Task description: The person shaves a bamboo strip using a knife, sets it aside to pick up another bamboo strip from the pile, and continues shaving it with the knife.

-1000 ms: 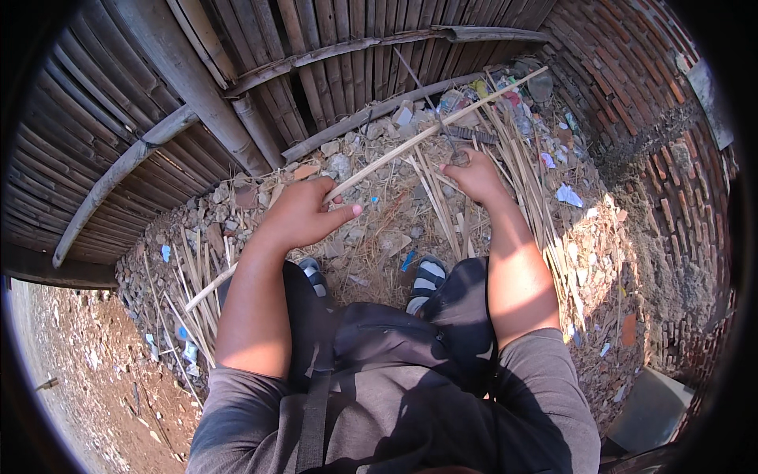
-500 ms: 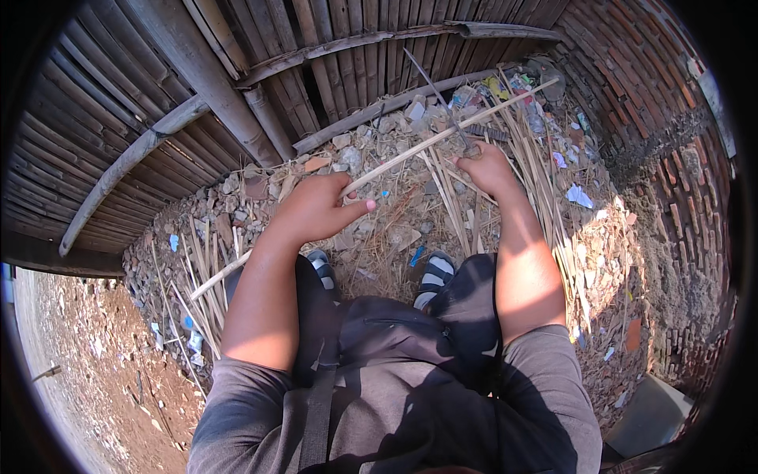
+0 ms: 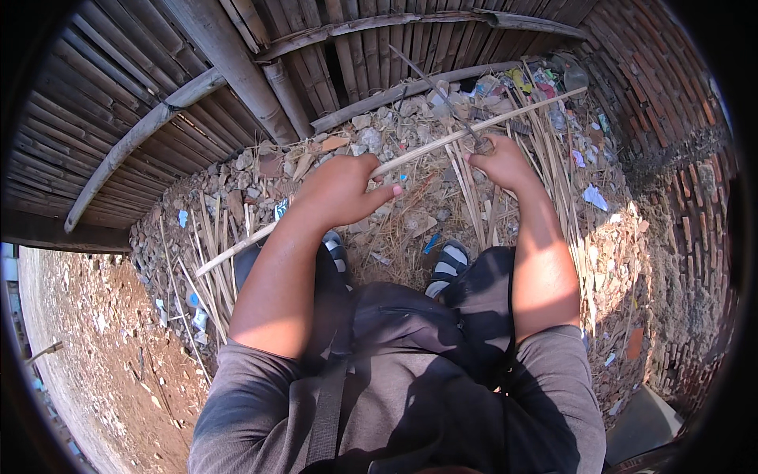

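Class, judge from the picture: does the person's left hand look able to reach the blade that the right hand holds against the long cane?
Probably yes: the left hand already grips the same cane, and nothing lies along it between that hand and the blade in the right hand.

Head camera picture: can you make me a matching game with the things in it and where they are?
Things:
1. left hand
2. right hand
3. brick wall
4. sandals

Places:
A. far right of the picture
B. below the stick, between the two arms
C. gripping the bamboo stick near its middle
D. holding a blade against the stick

Pairs: 1-C, 2-D, 3-A, 4-B
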Tool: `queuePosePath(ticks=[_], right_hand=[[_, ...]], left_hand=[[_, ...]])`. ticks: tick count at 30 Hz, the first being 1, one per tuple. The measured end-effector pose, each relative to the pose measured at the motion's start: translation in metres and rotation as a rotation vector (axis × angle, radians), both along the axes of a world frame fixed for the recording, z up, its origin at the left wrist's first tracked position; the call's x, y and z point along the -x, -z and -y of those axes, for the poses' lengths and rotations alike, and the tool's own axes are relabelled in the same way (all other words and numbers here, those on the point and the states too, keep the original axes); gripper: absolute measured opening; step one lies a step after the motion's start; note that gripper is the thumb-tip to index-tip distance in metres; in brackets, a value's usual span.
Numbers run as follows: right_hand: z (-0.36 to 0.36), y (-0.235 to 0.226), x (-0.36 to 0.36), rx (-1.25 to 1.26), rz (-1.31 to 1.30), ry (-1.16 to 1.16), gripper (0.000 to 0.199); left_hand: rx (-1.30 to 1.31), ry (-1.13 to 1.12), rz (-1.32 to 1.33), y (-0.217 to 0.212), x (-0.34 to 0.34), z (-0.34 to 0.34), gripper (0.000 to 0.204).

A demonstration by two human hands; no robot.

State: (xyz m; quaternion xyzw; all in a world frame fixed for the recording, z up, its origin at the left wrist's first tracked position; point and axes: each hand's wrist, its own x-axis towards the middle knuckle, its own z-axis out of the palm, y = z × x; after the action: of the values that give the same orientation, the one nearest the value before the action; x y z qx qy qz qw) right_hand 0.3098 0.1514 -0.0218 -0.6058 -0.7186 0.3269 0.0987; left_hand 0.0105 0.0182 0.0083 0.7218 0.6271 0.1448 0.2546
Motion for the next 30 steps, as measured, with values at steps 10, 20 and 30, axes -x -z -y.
queuePosePath(ticks=[10,20,30], right_hand=[[0.033,-0.01,0.036,-0.117,0.179,-0.324,0.048],[-0.027,0.031,-0.049,-0.344,-0.067,0.243,0.031],[-0.024,0.034,-0.059,-0.158,-0.748,0.598,0.022]], left_hand=[[-0.007,0.015,-0.037,0.011,0.004,-0.002,0.054],[-0.071,-0.104,0.081,0.01,0.034,-0.005,0.049],[-0.131,-0.4,-0.05,-0.025,0.065,0.047,0.045]])
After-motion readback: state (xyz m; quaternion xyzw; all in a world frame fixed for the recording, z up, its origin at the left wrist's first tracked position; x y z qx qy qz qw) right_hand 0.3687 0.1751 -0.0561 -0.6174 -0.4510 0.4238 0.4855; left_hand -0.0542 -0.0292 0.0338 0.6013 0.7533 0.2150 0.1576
